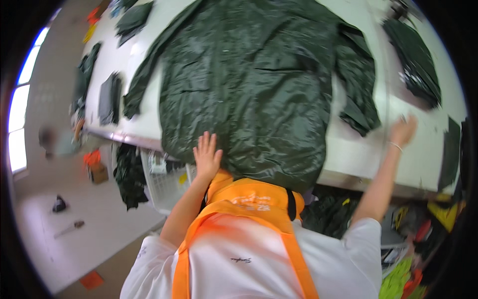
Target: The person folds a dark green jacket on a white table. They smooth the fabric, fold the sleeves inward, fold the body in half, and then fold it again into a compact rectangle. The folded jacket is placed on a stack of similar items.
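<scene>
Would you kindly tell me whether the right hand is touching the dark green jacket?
No, the right hand is over the white table, to the right of the dark green jacket and apart from it.

The dark green jacket [249, 99] beneath my left fingers [212, 142] looks like coated cloth, glossy and finely crumpled, while the white tabletop [348, 154] is smooth and faintly shiny, with a metallic-looking edge. My orange apron [239, 192] and white shirt [224, 264] are matt cloth. The folded bundle [413, 62] to my right gleams like slick plastic, and the white basket [167, 192] looks like plastic too.
</scene>
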### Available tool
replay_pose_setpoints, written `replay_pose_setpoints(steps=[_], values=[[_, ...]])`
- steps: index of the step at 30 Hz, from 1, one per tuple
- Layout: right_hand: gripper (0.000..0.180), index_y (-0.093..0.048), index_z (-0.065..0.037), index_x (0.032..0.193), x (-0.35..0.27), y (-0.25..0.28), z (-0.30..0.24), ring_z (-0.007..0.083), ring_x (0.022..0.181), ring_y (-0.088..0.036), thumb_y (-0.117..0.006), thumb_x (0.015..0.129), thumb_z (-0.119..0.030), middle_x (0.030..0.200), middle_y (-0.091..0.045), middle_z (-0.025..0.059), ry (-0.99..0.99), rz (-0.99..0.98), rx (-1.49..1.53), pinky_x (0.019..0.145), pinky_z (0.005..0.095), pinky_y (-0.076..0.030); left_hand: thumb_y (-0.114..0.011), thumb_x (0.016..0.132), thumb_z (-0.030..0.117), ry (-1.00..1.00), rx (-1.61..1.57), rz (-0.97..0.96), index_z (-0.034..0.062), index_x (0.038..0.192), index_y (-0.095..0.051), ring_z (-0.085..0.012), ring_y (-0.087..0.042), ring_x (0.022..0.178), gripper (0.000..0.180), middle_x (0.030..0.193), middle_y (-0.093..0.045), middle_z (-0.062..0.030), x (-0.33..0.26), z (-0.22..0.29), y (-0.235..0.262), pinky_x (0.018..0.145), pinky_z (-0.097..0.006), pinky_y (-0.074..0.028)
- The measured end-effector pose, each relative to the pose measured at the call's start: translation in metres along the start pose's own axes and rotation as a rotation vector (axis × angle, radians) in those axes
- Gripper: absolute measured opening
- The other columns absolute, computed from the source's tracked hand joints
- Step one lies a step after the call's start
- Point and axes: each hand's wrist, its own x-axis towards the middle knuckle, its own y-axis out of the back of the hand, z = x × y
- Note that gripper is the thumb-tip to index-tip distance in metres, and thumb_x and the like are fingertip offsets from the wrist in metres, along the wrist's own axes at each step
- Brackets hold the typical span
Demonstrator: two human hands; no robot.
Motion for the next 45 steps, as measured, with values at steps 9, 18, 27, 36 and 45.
replay_pose_setpoints(steps=[9,18,27,36,45], values=[[0.029,-0.058,0.002,0.111,-0.034,-0.031,0.092,0.0339,0.102,-0.06,-0.046,0.093,-0.018,0.109,-0.063,0.0184,-0.115,-0.263,-0.046,0.088,0.0409,-0.046,-0.063,0.083,0.023,-0.251,-0.129,0.129,0.0084,0.128,-0.047,-0.0321,-0.042,0.122,0.051,0.138,-0.043,-0.0126,0.049,-0.062,0.044,0.099,-0.043,-0.034],[0.028,-0.065,-0.006,0.1,-0.082,0.083,-0.233,0.0049,0.062,-0.045,-0.048,0.096,-0.028,0.069,-0.048,-0.0043,-0.288,-0.577,0.984,0.054,0.0202,-0.037,-0.064,0.08,0.026,-0.315,0.115,0.355,0.0097,0.121,-0.051,-0.0287,-0.045,0.117,0.046,0.126,-0.049,-0.0103,0.221,-0.131,0.054,0.096,-0.043,-0.036],[0.032,-0.059,-0.002,0.112,-0.241,0.11,-0.547,0.0111,0.076,-0.059,-0.067,0.085,-0.018,0.087,-0.066,0.0059,0.063,-1.056,1.065,0.072,0.0246,-0.048,-0.068,0.069,0.061,-0.517,0.006,-0.191,0.0056,0.071,-0.065,-0.034,-0.06,0.069,0.056,0.066,-0.06,-0.0157,0.354,-0.15,0.124,0.06,-0.042,-0.046],[0.034,-0.056,-0.001,0.122,-0.191,-0.008,-0.604,0.0128,0.087,-0.063,-0.058,0.091,-0.013,0.098,-0.069,0.0097,-0.056,-0.996,1.089,0.08,0.0254,-0.047,-0.072,0.068,0.06,-0.56,-0.242,-0.428,-0.0005,0.054,-0.054,-0.0255,-0.041,0.047,0.064,0.048,-0.043,-0.0135,0.404,-0.163,0.108,0.051,-0.039,-0.035],[0.032,-0.065,-0.004,0.093,-0.144,-0.019,-0.614,0.0111,0.064,-0.054,-0.08,0.068,-0.018,0.068,-0.059,0.002,0.038,-1.024,0.746,0.063,0.0263,-0.046,-0.071,0.078,0.03,-0.646,-0.379,0.225,0.0065,0.082,-0.065,-0.0264,-0.06,0.075,0.025,0.079,-0.063,-0.0096,0.367,-0.195,0.119,0.066,-0.036,-0.047]])
